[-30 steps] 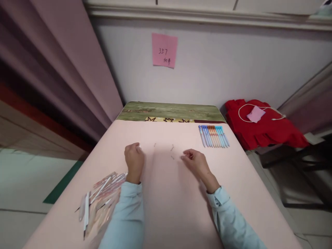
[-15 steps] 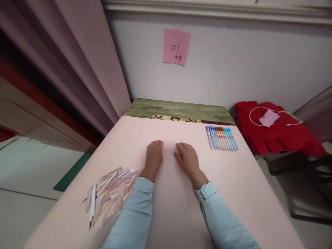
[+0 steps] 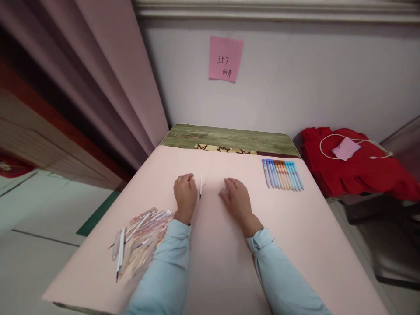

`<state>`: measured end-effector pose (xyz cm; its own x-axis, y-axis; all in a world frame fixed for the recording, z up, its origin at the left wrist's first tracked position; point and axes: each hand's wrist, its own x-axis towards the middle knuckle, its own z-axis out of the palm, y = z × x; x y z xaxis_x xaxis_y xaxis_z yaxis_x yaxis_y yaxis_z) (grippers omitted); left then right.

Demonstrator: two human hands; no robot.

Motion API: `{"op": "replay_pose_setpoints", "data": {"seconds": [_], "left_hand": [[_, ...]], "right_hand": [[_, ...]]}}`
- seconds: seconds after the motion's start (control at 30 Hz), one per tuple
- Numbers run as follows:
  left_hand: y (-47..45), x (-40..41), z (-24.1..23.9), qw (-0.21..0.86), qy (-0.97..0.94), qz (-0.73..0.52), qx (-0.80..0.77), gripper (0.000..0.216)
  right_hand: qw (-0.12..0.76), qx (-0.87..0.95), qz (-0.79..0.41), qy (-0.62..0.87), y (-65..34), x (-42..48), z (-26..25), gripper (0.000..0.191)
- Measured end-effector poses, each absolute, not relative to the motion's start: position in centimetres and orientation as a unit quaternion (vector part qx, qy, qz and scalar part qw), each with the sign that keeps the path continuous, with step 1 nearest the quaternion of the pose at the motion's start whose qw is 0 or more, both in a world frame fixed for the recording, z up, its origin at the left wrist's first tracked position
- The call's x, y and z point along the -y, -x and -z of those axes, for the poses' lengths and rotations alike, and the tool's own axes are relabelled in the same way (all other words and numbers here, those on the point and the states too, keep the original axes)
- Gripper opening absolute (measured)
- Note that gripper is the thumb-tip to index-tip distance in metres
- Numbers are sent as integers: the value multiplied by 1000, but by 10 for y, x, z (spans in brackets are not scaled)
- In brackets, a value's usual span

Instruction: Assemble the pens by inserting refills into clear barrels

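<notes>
Both my hands rest on the pink table (image 3: 223,262). My left hand (image 3: 184,192) is curled with its fingers closed; I cannot see anything in it. Just right of it a thin white pen refill (image 3: 200,187) lies on the table, apart from the fingers. My right hand (image 3: 236,199) lies palm down, fingers bent over a small part that I cannot make out. A neat row of blue and orange pens (image 3: 282,173) lies to the far right.
A heap of clear pen wrappers and loose pen parts (image 3: 138,238) sits at the near left. A green patterned cloth (image 3: 229,139) covers the far end. A red garment with a white cable (image 3: 354,164) lies on a chair at right. A pink note (image 3: 225,59) hangs on the wall.
My hands came together at the table's middle, then the left one drew back leftward, uncovering the thin white refill. The small scattered parts seen a second ago no longer show.
</notes>
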<state>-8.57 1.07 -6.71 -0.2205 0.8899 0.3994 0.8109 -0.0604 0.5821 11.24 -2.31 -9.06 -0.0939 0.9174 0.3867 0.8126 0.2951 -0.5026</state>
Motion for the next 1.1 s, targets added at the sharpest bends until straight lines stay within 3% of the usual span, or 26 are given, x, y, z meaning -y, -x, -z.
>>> {"op": "replay_pose_setpoints", "data": {"seconds": [0.17,0.43,0.9,1.1], "left_hand": [[77,-5,67,50,-683,-248,-685,23],[51,9,65,61,-725,-148,-670,22],[31,29,57,71,-675,-113,-726,29],[28,41,63,53,-675,-127,-725,33]], "right_hand": [[282,781,-99,548,-107,22,93,41],[230,807,-95,535,-90,42,82,39],[171,799,22,575,-93,63,82,22],[169,774,38,609,-89,69,84,24]]}}
